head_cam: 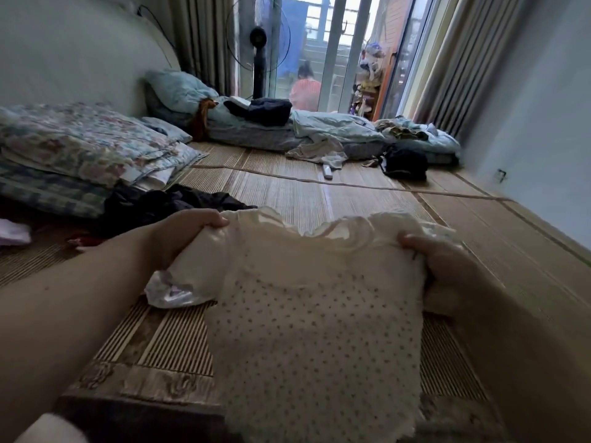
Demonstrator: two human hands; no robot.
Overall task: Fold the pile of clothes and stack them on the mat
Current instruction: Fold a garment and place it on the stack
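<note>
A cream garment with small dark dots and a frilly collar (313, 314) hangs in front of me above the woven mat (351, 199). My left hand (182, 235) grips its left shoulder, and a shiny white sleeve droops below that hand. My right hand (441, 270) grips the right shoulder. The garment's lower part falls toward me and covers the mat beneath. A heap of dark clothes (166, 203) lies on the mat to the left, just beyond my left hand.
Folded floral quilts and pillows (83, 145) are stacked at the left. Bedding, loose clothes and a dark bag (406, 161) lie along the far side, with a white remote (327, 171) nearby. A fan (259, 59) stands by the glass door; a person sits outside.
</note>
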